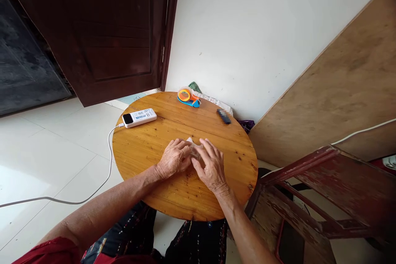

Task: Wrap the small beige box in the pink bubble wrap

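Two hands met over a crumpled, whitish, see-through piece on the round table.
The whitish piece lay between the hands, near the middle of the wooden table, partly hidden by them. The left hand had its fingers bent at the piece's side; the right hand had its fingers spread and loosely arched over it. Whether either set gripped it, one could not tell. Beyond stood an orange-and-blue tape dispenser; a white device with a cable lay farther left.
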